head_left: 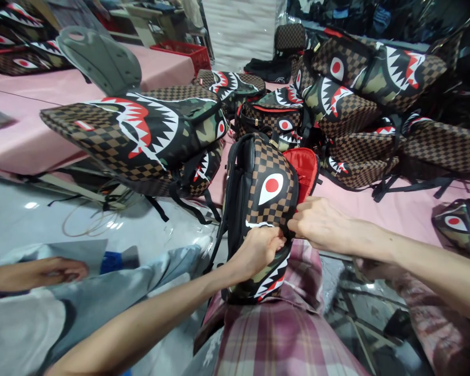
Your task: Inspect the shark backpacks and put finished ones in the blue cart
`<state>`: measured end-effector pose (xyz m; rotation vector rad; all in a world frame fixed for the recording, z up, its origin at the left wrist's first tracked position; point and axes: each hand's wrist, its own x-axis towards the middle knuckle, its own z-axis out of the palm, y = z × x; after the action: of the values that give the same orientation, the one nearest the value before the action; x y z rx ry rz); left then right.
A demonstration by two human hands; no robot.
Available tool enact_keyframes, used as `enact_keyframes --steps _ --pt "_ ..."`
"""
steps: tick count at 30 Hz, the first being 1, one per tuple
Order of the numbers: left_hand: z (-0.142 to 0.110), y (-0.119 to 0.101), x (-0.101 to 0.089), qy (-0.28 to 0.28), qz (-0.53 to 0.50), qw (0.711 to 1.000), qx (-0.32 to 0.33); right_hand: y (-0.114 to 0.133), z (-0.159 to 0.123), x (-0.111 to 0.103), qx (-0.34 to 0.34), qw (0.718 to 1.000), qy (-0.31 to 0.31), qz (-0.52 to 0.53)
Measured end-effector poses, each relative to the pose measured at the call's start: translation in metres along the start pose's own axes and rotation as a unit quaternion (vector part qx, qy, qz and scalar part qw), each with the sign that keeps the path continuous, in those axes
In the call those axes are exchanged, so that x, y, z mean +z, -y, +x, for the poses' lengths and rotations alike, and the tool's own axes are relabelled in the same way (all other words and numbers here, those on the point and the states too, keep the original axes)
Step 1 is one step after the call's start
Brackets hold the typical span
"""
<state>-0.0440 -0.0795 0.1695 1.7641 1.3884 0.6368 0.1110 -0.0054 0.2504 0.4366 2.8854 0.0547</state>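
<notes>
A brown-and-black checkered backpack (pixel 276 162) with a red-and-white eye and shark teeth stands on my lap, leaning against the table edge. Its front flap hangs partly open on the right and shows a red lining (pixel 306 166). My left hand (pixel 260 253) is closed at the backpack's lower side, its fingertips pinched near the opening's edge. Just above and to the right, my right hand (pixel 313 224) is closed on the same edge, below the red lining. Whether a zipper pull is between the fingers is hidden.
Several similar backpacks lie piled on the pink table (pixel 376 214), with a large backpack (pixel 141 130) at its left edge. Behind stands a red crate (pixel 184 52). A co-worker's hand (pixel 62 270) rests on their lap at left. Black straps (pixel 188 206) dangle off the edge.
</notes>
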Motion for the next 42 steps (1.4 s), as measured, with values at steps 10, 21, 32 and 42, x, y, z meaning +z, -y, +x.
enact_keyframes --steps 10,21,32,42 --pt "0.0 -0.001 0.001 -0.012 0.029 0.999 -0.015 -0.001 -0.008 0.002 0.034 0.999 0.009 -0.006" --pt "-0.001 0.001 0.005 -0.019 0.023 0.999 -0.017 -0.003 -0.001 -0.004 0.046 0.998 0.042 0.028" --pt "-0.002 0.0 0.008 -0.009 -0.012 0.999 -0.028 0.002 0.004 -0.008 0.048 0.996 0.07 0.042" --pt "-0.001 0.0 0.007 -0.013 0.034 0.999 -0.007 0.005 0.012 -0.009 0.014 0.996 0.077 0.042"
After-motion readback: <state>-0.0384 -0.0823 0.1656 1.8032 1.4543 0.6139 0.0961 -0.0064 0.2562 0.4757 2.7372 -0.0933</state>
